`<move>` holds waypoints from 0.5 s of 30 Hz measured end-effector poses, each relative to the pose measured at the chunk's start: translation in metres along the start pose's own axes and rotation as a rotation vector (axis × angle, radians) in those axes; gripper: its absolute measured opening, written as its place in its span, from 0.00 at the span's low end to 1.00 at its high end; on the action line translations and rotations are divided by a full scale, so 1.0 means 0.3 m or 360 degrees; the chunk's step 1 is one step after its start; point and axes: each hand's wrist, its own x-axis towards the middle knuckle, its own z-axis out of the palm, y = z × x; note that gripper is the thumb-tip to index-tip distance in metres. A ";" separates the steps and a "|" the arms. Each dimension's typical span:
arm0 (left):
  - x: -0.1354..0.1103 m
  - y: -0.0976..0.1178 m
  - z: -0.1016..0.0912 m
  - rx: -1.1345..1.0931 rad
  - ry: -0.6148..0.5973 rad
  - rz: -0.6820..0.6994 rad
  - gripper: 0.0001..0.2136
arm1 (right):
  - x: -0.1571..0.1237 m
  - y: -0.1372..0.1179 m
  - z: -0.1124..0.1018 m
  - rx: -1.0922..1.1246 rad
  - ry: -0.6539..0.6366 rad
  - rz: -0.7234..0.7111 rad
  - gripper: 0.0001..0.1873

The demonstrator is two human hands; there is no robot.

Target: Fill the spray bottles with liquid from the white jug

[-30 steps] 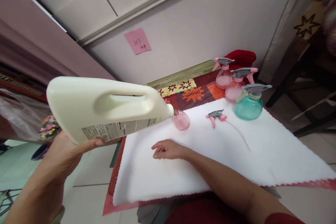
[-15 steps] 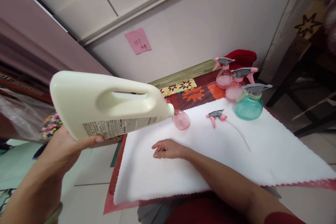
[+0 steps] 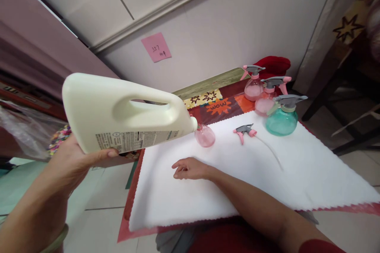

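Observation:
My left hand grips a large pale-green plastic jug near its base, thumb along the printed label. The jug is tipped on its side, its uncapped mouth low and to the right. That mouth is at the neck of a clear pink spray bottle body standing on the white cloth; whether they touch I cannot tell. My right hand rests on the cloth in front of the bottle, fingers loosely bent and apart, holding nothing. A grey and pink spray head with its tube lies right of the bottle.
At the table's far right stand two pink spray bottles and a teal spray bottle, all with heads on. A red cloth item sits behind them. The white cloth covers most of the table. A pink note is on the wall behind.
My left hand has raised the jug's base and shifted it slightly right, so the jug tilts a little more steeply. My right hand and the bottles have stayed put.

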 end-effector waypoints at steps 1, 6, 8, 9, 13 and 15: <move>0.000 0.005 0.002 0.0031 -0.0002 -0.0030 0.29 | 0.000 -0.001 0.000 0.0000 -0.0002 0.0005 0.29; -0.002 0.041 0.018 0.0206 0.0190 0.0038 0.35 | -0.002 -0.003 -0.001 -0.0009 -0.0001 0.0000 0.29; 0.000 0.049 0.018 0.0247 0.0192 0.0067 0.36 | -0.001 0.000 0.000 -0.0007 -0.0004 -0.0008 0.30; 0.003 0.050 0.015 0.0257 0.0163 0.0072 0.37 | 0.000 0.002 0.000 -0.0009 -0.0005 -0.0013 0.30; 0.022 0.043 -0.005 0.0334 0.0084 0.0133 0.38 | 0.002 0.007 0.000 -0.0029 0.0005 -0.0025 0.30; 0.033 0.040 -0.014 0.0358 0.0142 0.0228 0.38 | 0.001 0.006 -0.001 -0.0036 0.0007 -0.0019 0.29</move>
